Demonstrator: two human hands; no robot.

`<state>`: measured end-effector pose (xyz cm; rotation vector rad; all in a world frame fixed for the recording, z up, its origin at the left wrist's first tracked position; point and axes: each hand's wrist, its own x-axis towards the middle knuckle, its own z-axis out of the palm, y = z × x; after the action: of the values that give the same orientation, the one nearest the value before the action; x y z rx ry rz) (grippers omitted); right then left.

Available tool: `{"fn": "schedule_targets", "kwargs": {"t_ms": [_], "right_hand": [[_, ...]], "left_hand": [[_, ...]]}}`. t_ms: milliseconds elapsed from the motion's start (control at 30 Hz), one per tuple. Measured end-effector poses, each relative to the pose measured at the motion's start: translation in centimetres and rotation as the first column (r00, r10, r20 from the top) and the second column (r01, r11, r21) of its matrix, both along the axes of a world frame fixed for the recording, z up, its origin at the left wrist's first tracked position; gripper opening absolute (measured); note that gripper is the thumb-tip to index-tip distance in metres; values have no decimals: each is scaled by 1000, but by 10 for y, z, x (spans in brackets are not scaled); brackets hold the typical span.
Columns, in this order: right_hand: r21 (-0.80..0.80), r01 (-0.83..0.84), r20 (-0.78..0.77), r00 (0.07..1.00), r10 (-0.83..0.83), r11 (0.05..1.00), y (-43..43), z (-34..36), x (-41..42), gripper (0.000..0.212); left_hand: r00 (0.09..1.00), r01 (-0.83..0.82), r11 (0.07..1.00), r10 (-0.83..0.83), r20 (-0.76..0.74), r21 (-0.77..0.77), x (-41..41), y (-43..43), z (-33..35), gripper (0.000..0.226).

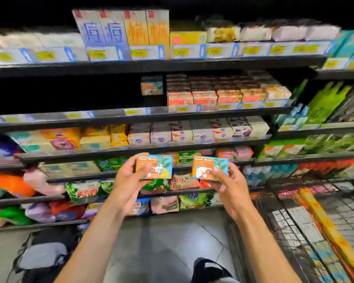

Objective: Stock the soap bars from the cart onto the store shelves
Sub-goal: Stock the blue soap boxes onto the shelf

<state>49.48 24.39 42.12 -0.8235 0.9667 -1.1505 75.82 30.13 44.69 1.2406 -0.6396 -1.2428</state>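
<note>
Gripping the left Goat Soap box [154, 166] by its left side, the left hand [129, 180] lays its thumb across the printed front and curls its fingers behind. The label therefore faces the person, probably so the product can be matched to its slot. Well above this hand and a little to its right, a lone matching box [151, 85] stands far back on an upper shelf [119, 117]. A dark stretch runs to its left, and that seems the likely home for both boxes. Further right on the same shelf, stacked red-orange soap boxes [204, 97] are pulled forward to the shelf edge, which suggests how the new stock should be faced. Just beside the left box, apart from it and at about the same height, is the right Goat Soap box [209, 168]. The right hand [231, 186] pinches it at its lower right corner, thumb on the front, and it is also held face-out. Holding one box in each hand looks like a way to halve the trips. Below and to the right of the right hand lies the wire cart [294, 231], with flat packages in it.
</note>
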Motion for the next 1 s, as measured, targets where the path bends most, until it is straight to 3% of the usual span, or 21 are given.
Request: {"fn": "schedule_targets", "kwargs": {"t_ms": [67,233,367,567,667,1000], "right_hand": [[-7,-23,-4,1000,23,1000,-2,9,20,94],[-30,-20,3,1000,20,999,-16,27,52,38],[-76,-20,-21,1000,19,997,-40,31,65,27],[-108,-28,-8,1000,27,994,-87,28,86,32],[-148,-21,-24,1000,18,989,-111,24,94,43],[-218,-44,-5,999,44,975,-164,7,99,43]], "left_hand": [[999,-11,1000,12,50,-22,18,-5,14,43],[985,-44,999,48,165,-22,55,-42,36,59],[968,-26,993,53,245,-114,76,-88,54,43],[912,-19,978,102,398,-207,100,-172,68,41],[893,-23,982,106,438,-189,111,-218,66,40],[829,-30,996,73,555,-85,146,-312,33,39]]}}
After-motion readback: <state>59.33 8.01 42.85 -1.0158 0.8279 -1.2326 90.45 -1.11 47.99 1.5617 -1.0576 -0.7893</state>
